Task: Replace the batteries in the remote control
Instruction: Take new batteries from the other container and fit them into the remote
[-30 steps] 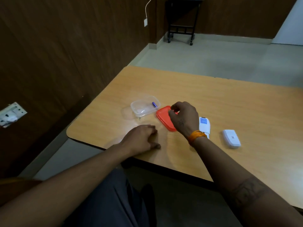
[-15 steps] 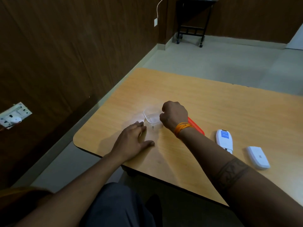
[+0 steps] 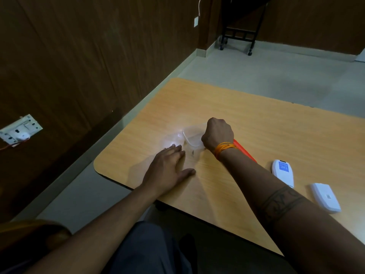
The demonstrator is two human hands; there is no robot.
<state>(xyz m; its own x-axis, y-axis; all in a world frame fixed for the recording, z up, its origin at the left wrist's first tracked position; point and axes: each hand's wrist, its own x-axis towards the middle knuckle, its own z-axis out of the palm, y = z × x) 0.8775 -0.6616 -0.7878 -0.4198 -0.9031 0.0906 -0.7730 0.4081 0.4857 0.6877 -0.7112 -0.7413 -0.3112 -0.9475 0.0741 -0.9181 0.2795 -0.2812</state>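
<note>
So the right hand point(image 3: 218, 133) is curled into a loose fist over the right end of the clear plastic tub point(image 3: 192, 137), knuckles up. Its fingers are tucked underneath, so I honestly can't tell whether they're pinching a battery or just the tub wall. The tub sits near the counter's point(image 3: 276, 123) left front corner. The left hand point(image 3: 167, 169) lies flat on the counter just in front of the tub, palm down, fingers together and pointing at it, thumb stuck out to the right, holding nothing.

The orange lid point(image 3: 244, 151) is mostly hidden behind the right wrist, with only a sliver poking out beside the orange thread band point(image 3: 224, 148). The white remote point(image 3: 282, 173) lies toward the front edge, right of the right forearm, with a blue label showing. Its white battery cover point(image 3: 325, 196) lies apart from it, closer to the front right.
</note>
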